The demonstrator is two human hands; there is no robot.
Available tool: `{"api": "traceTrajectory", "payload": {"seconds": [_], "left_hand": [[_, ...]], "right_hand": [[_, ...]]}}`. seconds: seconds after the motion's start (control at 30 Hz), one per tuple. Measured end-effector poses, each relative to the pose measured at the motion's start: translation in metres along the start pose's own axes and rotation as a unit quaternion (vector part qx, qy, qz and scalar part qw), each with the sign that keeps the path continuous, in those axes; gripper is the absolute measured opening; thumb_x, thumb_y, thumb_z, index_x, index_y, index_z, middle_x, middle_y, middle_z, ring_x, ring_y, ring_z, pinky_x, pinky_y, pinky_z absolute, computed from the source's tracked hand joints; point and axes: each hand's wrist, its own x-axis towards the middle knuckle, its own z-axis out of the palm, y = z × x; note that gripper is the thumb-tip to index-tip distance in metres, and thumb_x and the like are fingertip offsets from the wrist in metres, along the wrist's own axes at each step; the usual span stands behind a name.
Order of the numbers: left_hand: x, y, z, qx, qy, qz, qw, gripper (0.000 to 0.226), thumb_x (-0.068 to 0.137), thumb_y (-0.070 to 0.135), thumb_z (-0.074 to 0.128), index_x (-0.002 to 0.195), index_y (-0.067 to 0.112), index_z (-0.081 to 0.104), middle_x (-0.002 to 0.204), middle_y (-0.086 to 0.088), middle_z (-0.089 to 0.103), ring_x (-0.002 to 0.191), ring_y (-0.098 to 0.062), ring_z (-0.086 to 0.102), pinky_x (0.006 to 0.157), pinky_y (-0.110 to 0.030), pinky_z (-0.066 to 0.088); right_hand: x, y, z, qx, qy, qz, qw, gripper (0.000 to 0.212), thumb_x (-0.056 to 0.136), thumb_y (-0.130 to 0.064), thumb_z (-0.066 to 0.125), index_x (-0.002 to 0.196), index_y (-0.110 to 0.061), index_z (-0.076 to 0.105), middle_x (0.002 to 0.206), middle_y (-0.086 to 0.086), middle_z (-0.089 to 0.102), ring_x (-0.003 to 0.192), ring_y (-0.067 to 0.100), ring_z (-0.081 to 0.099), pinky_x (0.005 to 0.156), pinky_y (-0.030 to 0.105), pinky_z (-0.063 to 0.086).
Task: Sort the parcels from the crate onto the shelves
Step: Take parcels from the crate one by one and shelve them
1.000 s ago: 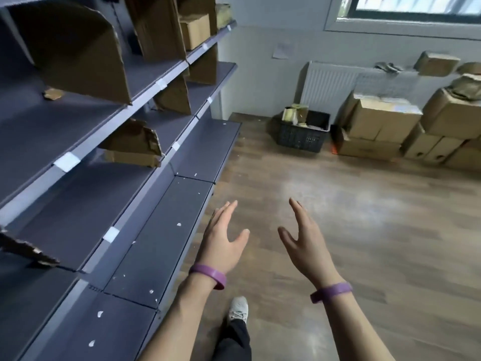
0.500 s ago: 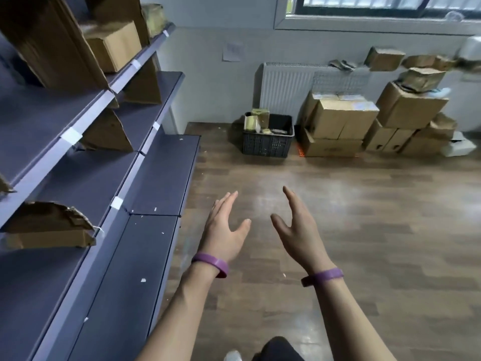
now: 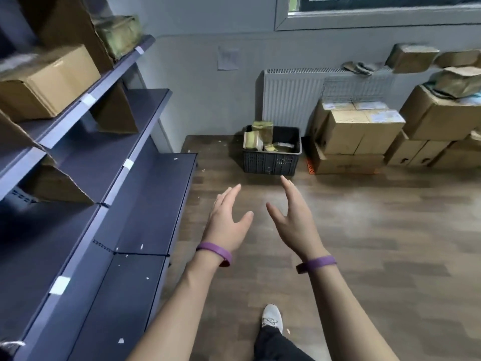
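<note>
The parcels (image 3: 262,132) are sitting in the dark plastic crate (image 3: 270,161), which is on the wood floor (image 3: 364,243) up in the middle of the frame. It's just beside a stack of cardboard boxes (image 3: 359,134) and in front of a white radiator (image 3: 289,100). A couple of the greenish wrapped ones stand upright and poke above the rim, and the rest lie lower inside. The dark grey shelves (image 3: 145,194) run down the whole left side. A plain cardboard box (image 3: 46,82) sits on an upper shelf at the left edge, a wrapped parcel (image 3: 119,35) is further along the same shelf near the top, and a few cardboard dividers (image 3: 114,110) lean on the lower levels. In the center, the left hand (image 3: 226,220) and right hand (image 3: 294,220) are both held out in mid air. Their fingers are straight and spread, the palms roughly face each other, and they're holding nothing. They're near each other but not touching, and well short of the crate. Each wrist has a purple wristband (image 3: 214,252). A white shoe (image 3: 272,317) shows on the floor at the bottom between the forearms. There's a window (image 3: 390,6) in the upper right and a sheet of paper (image 3: 227,58) stuck on the wall.
</note>
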Motion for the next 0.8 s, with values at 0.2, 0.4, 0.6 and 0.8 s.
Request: {"api": "traceTrajectory", "payload": {"seconds": [0.2, 0.4, 0.6, 0.8], "left_hand": [[0.107, 0.033, 0.027, -0.001, 0.014, -0.014, 1.0, 0.062, 0.089, 0.023, 0.062, 0.145, 0.029, 0.036, 0.152, 0.005, 0.033, 0.142, -0.01, 0.024, 0.117, -0.035, 0.022], [0.197, 0.041, 0.047, 0.001, 0.003, -0.021, 1.0, 0.062, 0.089, 0.023, 0.062, 0.145, 0.029, 0.036, 0.15, 0.005, 0.035, 0.142, -0.01, 0.025, 0.117, -0.036, 0.023], [0.304, 0.043, 0.058, -0.009, -0.001, -0.005, 1.0, 0.06, 0.089, 0.022, 0.062, 0.144, 0.026, 0.038, 0.149, 0.003, 0.038, 0.14, -0.01, 0.028, 0.116, -0.031, 0.024], [0.432, 0.029, 0.055, -0.028, -0.009, -0.025, 0.999, 0.059, 0.089, 0.021, 0.062, 0.144, 0.026, 0.039, 0.149, 0.001, 0.037, 0.139, -0.012, 0.031, 0.113, -0.028, 0.025]], "right_hand": [[0.119, 0.019, -0.026, 0.002, -0.019, -0.019, 1.0, 0.064, 0.094, -0.018, 0.059, 0.149, -0.01, 0.029, 0.155, 0.003, 0.032, 0.146, 0.015, 0.021, 0.115, 0.022, 0.015], [0.2, 0.048, -0.034, 0.002, -0.021, 0.001, 1.0, 0.065, 0.093, -0.019, 0.06, 0.149, -0.01, 0.03, 0.154, 0.004, 0.033, 0.146, 0.015, 0.023, 0.118, 0.026, 0.018], [0.297, 0.07, -0.027, -0.012, -0.002, 0.017, 1.0, 0.065, 0.091, -0.018, 0.062, 0.148, -0.009, 0.032, 0.153, 0.005, 0.036, 0.145, 0.018, 0.026, 0.119, 0.033, 0.021], [0.424, 0.083, -0.005, -0.04, -0.015, 0.043, 0.998, 0.065, 0.093, -0.021, 0.061, 0.149, -0.011, 0.03, 0.153, 0.004, 0.036, 0.145, 0.019, 0.024, 0.119, 0.036, 0.021]]}}
